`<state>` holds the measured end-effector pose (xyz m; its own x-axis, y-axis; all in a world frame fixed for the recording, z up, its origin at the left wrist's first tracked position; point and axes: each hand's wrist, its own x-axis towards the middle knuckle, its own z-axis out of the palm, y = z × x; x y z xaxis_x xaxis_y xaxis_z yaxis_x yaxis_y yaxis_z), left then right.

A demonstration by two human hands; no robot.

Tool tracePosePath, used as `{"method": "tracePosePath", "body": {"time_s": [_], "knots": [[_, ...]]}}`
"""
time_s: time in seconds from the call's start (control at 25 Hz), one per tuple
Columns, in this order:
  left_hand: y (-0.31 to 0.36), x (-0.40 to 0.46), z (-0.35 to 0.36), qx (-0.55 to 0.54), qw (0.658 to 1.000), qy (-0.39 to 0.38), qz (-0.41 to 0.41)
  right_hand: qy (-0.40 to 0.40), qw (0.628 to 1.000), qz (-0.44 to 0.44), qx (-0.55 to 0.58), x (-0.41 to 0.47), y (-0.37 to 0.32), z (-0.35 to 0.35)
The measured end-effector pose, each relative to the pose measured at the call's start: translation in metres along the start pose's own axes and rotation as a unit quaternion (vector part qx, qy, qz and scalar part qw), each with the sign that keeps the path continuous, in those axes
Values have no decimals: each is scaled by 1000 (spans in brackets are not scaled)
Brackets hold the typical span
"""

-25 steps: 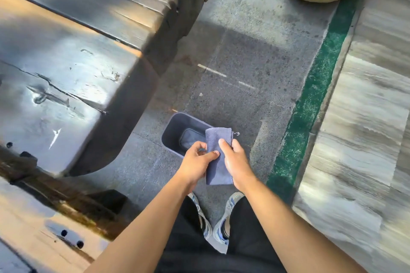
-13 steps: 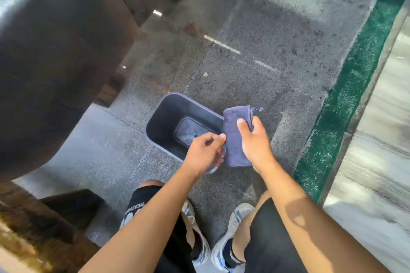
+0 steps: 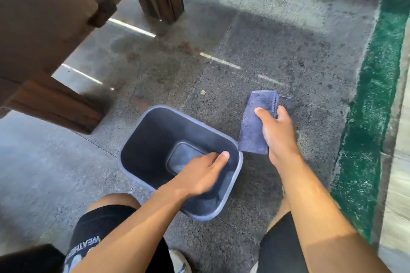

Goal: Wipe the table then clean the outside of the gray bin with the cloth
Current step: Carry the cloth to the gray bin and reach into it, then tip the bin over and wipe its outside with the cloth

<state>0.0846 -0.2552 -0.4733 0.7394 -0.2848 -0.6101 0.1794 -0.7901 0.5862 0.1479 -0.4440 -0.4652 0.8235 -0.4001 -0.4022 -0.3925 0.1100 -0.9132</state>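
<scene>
View looked down from the head at a person crouched over a speckled gray stone floor [image 3: 277,35]. A gray bin [image 3: 142,135], rectangular w/ rounded corners, stood upright on the floor at centre, its open top facing the camera and nothing visible inside. The left hand [image 3: 199,175] reached over the bin's near-right part, above the opening; fingers were curled w/ the thumb stretched toward the right rim. Couldn't tell whether it gripped the rim or only hovered. The right hand [image 3: 277,133] was just right of the bin and pinched a folded blue-gray cloth [image 3: 255,122], thumb on the cloth's top face, fingers wrapped behind its right edge. The cloth hung w/ its lower left corner touching or nearly touching the bin's right rim; its far end pointed away from the person, a small loop tag at the far-right corner. Both forearms were bare. Knees in black shorts [image 3: 97,224] framed the near edge, w/ printed lettering on the left leg, and a pale shoe [image 3: 179,261] showed between them. Far left, the dark wooden bench [image 3: 40,17] loomed, its thick legs planted on the floor. A green painted strip [image 3: 377,104] ran along the right side, w/ pale pavement beyond it.
</scene>
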Motion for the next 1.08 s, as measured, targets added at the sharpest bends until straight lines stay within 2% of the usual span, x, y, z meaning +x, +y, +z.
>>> {"method": "tracePosePath", "body": {"time_s": [0.16, 0.36, 0.64, 0.88, 1.08], "knots": [[5, 9, 28, 43, 998, -36, 16, -11, 999, -32, 16, 6, -1, 5], [15, 6, 54, 39, 997, 56, 43, -14, 998, -41, 43, 12, -2, -3], [28, 5, 55, 68, 992, 97, 42, 11, 998, -59, 23, 9, -6, -13], [35, 17, 8, 34, 976, 211, 45, -7, 999, -51, 7, 10, -13, -15], [19, 12, -37, -61, 953, 293, 43, -20, 998, -51, -29, 10, -8, -2]]}}
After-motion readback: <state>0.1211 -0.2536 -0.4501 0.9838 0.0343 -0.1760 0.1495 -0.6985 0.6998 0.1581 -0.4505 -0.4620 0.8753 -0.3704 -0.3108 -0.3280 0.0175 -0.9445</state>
